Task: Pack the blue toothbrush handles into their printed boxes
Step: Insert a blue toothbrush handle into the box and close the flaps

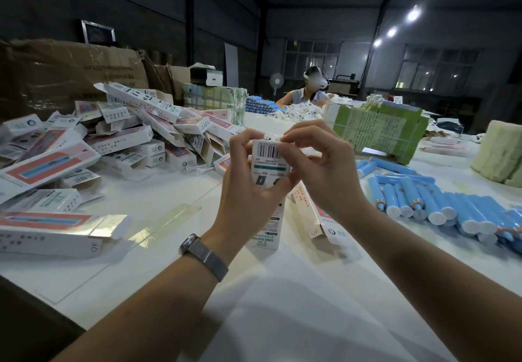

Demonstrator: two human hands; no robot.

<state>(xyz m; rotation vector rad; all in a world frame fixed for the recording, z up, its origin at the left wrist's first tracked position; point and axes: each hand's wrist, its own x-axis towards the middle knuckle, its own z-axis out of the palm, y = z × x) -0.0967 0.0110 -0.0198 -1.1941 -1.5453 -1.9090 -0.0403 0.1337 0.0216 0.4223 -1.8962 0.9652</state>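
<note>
Left hand (pixel 248 189) gripping printed box (pixel 267 169) upright; right hand (pixel 316 169) pinching top flap. Tuck squarely, supporting walls.

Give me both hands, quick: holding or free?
Left hand: grips the printed box upright.
Right hand: pinches the box's top flap.
</note>
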